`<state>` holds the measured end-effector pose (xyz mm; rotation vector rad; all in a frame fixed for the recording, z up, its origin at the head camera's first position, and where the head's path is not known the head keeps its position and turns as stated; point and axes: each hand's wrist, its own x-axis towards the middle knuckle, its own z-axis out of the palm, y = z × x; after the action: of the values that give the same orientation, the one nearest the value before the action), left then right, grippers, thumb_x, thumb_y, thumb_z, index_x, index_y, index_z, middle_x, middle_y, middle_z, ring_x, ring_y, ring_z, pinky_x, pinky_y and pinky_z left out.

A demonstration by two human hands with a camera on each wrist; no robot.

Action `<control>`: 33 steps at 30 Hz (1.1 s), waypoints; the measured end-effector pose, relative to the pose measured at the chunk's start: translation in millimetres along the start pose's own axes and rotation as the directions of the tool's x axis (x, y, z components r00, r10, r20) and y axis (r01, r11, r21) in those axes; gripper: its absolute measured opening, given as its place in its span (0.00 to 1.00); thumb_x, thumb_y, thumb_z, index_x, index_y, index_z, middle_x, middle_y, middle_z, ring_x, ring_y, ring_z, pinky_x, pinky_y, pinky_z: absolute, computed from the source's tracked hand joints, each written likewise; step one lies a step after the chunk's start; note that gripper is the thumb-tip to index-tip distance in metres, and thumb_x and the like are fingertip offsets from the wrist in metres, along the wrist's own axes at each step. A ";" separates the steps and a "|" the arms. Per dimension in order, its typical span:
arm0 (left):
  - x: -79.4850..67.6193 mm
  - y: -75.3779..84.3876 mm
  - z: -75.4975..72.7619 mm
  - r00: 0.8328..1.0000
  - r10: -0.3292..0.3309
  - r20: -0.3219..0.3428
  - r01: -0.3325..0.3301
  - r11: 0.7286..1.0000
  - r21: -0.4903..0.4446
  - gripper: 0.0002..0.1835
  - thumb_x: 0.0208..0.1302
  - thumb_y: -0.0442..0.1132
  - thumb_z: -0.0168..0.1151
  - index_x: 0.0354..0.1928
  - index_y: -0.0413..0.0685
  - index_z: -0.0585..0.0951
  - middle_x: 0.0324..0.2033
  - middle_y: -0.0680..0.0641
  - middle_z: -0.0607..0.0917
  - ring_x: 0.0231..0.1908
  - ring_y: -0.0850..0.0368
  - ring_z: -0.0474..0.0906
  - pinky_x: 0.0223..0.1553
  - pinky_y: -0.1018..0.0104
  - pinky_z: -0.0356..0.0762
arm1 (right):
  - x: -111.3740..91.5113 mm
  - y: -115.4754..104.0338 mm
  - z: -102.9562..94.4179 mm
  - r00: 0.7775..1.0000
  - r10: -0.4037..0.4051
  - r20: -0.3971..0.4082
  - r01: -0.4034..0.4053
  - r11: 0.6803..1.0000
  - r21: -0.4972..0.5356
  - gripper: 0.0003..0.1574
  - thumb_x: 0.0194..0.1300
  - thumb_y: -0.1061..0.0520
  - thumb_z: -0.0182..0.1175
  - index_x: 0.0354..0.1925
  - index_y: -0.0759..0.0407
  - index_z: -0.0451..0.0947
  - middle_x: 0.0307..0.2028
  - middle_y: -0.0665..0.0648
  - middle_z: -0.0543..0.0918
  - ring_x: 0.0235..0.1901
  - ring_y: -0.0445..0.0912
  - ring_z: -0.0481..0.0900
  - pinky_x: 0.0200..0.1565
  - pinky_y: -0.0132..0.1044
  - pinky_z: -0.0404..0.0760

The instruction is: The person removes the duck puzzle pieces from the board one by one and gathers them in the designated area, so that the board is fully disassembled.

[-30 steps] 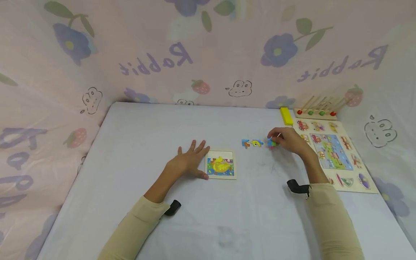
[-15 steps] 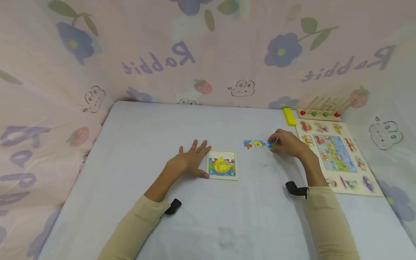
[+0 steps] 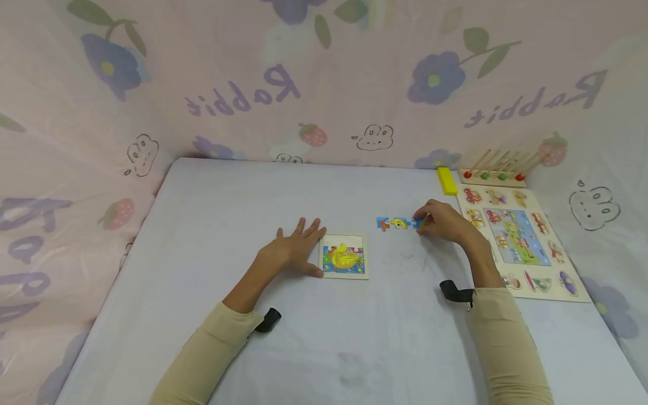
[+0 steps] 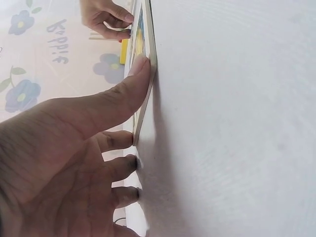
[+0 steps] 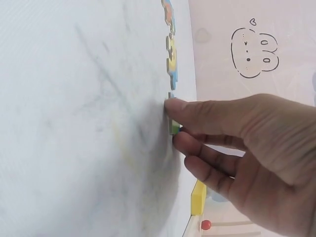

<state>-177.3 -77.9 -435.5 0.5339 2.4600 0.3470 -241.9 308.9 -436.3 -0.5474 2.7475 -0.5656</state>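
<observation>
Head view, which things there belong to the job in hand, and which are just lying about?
Likely part of the job:
puzzle tray, touched by the left hand
puzzle piece pinched by the right hand
orange-and-blue piece and yellow-and-blue piece, nearby

Apparently just lying about:
yellow block
picture board
peg rack

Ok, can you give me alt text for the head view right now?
A right hand pinches a puzzle piece beside two other pieces on a white table, while a spread left hand touches the left side of a small duck puzzle with its top strip unfilled. To the right are a larger picture board and a yellow block.
</observation>
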 end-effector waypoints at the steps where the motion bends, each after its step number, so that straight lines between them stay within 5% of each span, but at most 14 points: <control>1: 0.2 0.2 -0.4 1.000 -0.001 -0.001 0.001 1.000 0.005 0.59 0.63 0.58 0.74 0.85 0.56 0.47 0.86 0.51 0.35 0.85 0.43 0.28 0.78 0.24 0.37 | -0.2 0.5 -0.2 1.000 0.002 0.001 -0.002 1.000 0.000 0.21 0.66 0.62 0.71 0.54 0.70 0.84 0.46 0.65 0.83 0.43 0.52 0.81 0.51 0.47 0.82; 11: 0.4 -1.3 -2.2 1.000 -0.004 0.023 0.004 1.000 0.022 0.59 0.64 0.58 0.73 0.86 0.55 0.45 0.85 0.50 0.34 0.85 0.42 0.27 0.78 0.23 0.37 | -2.2 -21.4 -7.9 1.000 0.012 0.001 -0.012 0.999 -0.033 0.24 0.70 0.59 0.67 0.61 0.68 0.79 0.52 0.69 0.80 0.50 0.60 0.82 0.57 0.58 0.83; 19: -0.1 -1.5 -2.9 1.000 -0.004 0.020 0.004 1.000 0.019 0.61 0.63 0.59 0.74 0.86 0.55 0.44 0.85 0.50 0.33 0.85 0.42 0.26 0.78 0.23 0.36 | 1.2 -90.2 -19.3 0.979 -0.195 -0.053 0.193 0.981 -0.038 0.21 0.70 0.61 0.68 0.59 0.66 0.80 0.53 0.65 0.82 0.52 0.58 0.84 0.55 0.56 0.84; 28: 0.0 0.8 -1.3 1.000 -0.008 0.019 0.007 0.999 0.045 0.61 0.63 0.61 0.72 0.86 0.54 0.44 0.85 0.49 0.34 0.85 0.40 0.27 0.77 0.22 0.38 | 21.7 -148.2 26.3 0.932 -0.344 0.110 0.352 0.934 -0.058 0.17 0.69 0.61 0.69 0.54 0.63 0.85 0.47 0.60 0.87 0.42 0.47 0.84 0.50 0.42 0.88; 33: 0.3 3.4 -1.0 1.000 0.004 0.015 -0.005 0.999 0.050 0.61 0.62 0.62 0.72 0.85 0.55 0.45 0.85 0.48 0.34 0.85 0.39 0.27 0.76 0.21 0.39 | 23.7 -161.5 53.6 0.946 -0.290 0.147 0.303 0.951 -0.070 0.22 0.67 0.55 0.73 0.56 0.62 0.85 0.48 0.57 0.86 0.43 0.46 0.84 0.49 0.39 0.87</control>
<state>-177.2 -74.9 -433.6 0.5615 2.4593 0.2832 -195.2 144.5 -419.3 -0.9961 2.5882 -0.4504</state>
